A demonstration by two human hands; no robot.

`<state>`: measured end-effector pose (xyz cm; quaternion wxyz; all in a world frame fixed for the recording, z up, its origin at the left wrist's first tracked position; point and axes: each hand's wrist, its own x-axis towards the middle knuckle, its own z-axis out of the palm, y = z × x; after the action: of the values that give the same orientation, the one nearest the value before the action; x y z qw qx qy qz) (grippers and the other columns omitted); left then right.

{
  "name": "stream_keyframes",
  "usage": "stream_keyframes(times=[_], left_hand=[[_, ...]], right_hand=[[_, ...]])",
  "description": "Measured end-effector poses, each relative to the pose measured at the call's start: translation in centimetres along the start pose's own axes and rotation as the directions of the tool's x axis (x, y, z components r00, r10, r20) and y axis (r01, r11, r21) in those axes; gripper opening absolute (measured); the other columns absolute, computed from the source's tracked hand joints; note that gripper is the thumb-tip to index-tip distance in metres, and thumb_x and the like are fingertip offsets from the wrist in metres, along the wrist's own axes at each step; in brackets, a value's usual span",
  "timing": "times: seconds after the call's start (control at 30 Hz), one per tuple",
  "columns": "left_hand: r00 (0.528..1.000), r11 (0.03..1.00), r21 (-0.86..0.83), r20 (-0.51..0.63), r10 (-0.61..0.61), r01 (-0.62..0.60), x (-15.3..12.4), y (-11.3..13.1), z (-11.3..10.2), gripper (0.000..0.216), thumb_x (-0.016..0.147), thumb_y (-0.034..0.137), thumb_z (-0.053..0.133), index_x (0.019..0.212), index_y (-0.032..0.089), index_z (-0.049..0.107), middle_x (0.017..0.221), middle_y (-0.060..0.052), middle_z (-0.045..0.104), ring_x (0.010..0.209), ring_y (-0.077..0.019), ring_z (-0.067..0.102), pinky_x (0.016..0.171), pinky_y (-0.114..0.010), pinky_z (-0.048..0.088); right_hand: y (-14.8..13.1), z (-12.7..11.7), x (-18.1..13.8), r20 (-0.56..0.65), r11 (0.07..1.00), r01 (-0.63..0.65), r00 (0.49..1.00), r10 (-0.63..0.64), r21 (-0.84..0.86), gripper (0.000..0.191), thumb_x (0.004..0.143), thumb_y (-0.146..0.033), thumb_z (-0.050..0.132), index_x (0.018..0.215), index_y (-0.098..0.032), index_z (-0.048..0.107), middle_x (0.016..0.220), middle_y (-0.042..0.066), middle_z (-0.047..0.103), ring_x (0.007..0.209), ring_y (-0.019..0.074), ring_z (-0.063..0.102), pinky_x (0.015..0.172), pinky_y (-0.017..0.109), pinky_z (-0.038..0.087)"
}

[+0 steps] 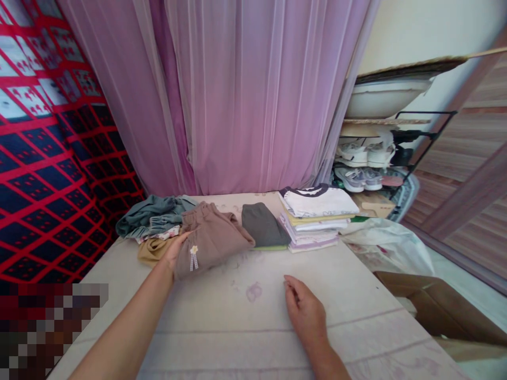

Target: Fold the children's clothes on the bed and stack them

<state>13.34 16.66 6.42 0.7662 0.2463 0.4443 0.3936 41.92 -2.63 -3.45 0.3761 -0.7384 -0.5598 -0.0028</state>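
While the left hand (174, 256) is clamped on one edge of the brown shorts (222, 237), the right one (307, 311) is well apart from it, loosely curled with a small gap at the thumb and nothing showing in it. Can't tell if that right hand touches the pale surface (222, 343) under it, tbh.

The shorts stretch from the left hand's fingers off to its right, with a little flower-and-ribbon trim (194, 257) right beside the grip. Bit crowded over there: just past the left hand there's a loose heap, a tan garment (152, 250) with a grey-green one (146, 216) behind it, and the shorts cover part of the tan one. They also overlap the near left edge of a folded dark grey piece (263, 227), which sits beyond and between the two hands.

Straight ahead of the right hand is a neat stack of folded clothes (317, 224), with only bare surface in between. Off to that hand's right you've got a clear plastic bag (392, 245) and an open cardboard box (447, 303), with a shoe rack (430, 134) farther back. A purple curtain (245, 100) hangs beyond everything.
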Motion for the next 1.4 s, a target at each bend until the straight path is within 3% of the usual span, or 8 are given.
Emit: stream_keyframes(times=[0.07,0.17,0.3,0.53,0.77,1.2,1.4], left_hand=[[0.999,0.999,-0.031,-0.034,-0.038,0.037,-1.5,-1.0,-2.1,0.035,0.087,0.025,0.051,0.116,0.008,0.062,0.08,-0.012,0.075,0.073,-0.0259,0.072,0.074,-0.037,0.058],[0.989,0.99,-0.036,-0.052,-0.136,0.134,-3.2,-2.6,-3.6,0.04,0.087,0.033,0.054,0.119,0.009,0.061,0.08,-0.012,0.075,0.072,-0.0269,0.072,0.073,-0.039,0.058],[0.987,0.987,-0.062,-0.052,-0.15,0.147,-4.3,-3.9,-3.5,0.045,0.089,0.039,0.053,0.124,0.011,0.057,0.087,-0.013,0.075,0.077,-0.0264,0.072,0.077,-0.039,0.057],[0.996,0.985,-0.149,0.045,-0.08,0.086,-3.6,-4.5,-4.3,0.056,0.089,0.049,0.05,0.132,0.013,0.051,0.105,-0.015,0.072,0.091,-0.0264,0.07,0.087,-0.039,0.053],[0.992,0.973,-0.196,0.06,-0.112,0.121,-3.2,-4.6,-4.9,0.053,0.091,0.044,0.048,0.135,0.013,0.049,0.11,-0.015,0.07,0.095,-0.0257,0.069,0.091,-0.038,0.051],[0.985,0.975,-0.203,0.164,-0.055,0.088,-3.3,-4.7,-5.3,0.054,0.091,0.043,0.05,0.135,0.013,0.048,0.114,-0.015,0.068,0.104,-0.0257,0.066,0.097,-0.038,0.047],[0.984,0.987,-0.159,0.172,0.041,-0.013,-3.5,-4.8,-5.6,0.051,0.084,0.021,0.062,0.133,0.015,0.05,0.11,-0.012,0.07,0.097,-0.0243,0.069,0.095,-0.037,0.048]], right_hand=[[-1.7,0.4,1.8,0.004,0.985,0.159,0.987,-0.159,-0.064,0.037,0.087,-0.024,0.04,0.113,-0.019,0.065,0.109,0.008,0.069,0.1,0.0187,0.064,0.088,0.03,0.051],[-4.6,1.4,6.1,0.143,0.915,0.365,0.928,-0.343,-0.171,0.047,0.081,-0.015,0.048,0.127,-0.016,0.056,0.134,0.011,0.055,0.122,0.0236,0.051,0.103,0.039,0.039],[-6.8,3.0,11.3,0.403,0.83,0.502,0.831,-0.385,-0.244,0.069,0.074,-0.023,0.066,0.139,-0.015,0.043,0.148,0.016,0.037,0.136,0.0302,0.032,0.11,0.048,0.025],[-5.6,4.4,14.6,0.45,0.778,0.523,0.822,-0.35,-0.35,0.078,0.075,-0.036,0.069,0.143,-0.015,0.036,0.145,0.019,0.04,0.133,0.0315,0.037,0.105,0.044,0.03],[-5.5,4.9,15.5,0.49,0.738,0.561,0.796,-0.356,-0.375,0.084,0.071,-0.044,0.07,0.142,-0.013,0.037,0.141,0.02,0.044,0.13,0.0322,0.04,0.103,0.045,0.031],[-6.1,4.6,15.9,0.496,0.699,0.601,0.775,-0.392,-0.387,0.063,0.075,-0.024,0.067,0.133,-0.014,0.047,0.131,0.016,0.057,0.119,0.0273,0.053,0.097,0.04,0.04],[-7.3,4.1,16.2,0.495,0.712,0.55,0.808,-0.32,-0.438,0.054,0.08,-0.026,0.06,0.131,-0.012,0.048,0.119,0.017,0.064,0.109,0.0268,0.061,0.091,0.036,0.044]])
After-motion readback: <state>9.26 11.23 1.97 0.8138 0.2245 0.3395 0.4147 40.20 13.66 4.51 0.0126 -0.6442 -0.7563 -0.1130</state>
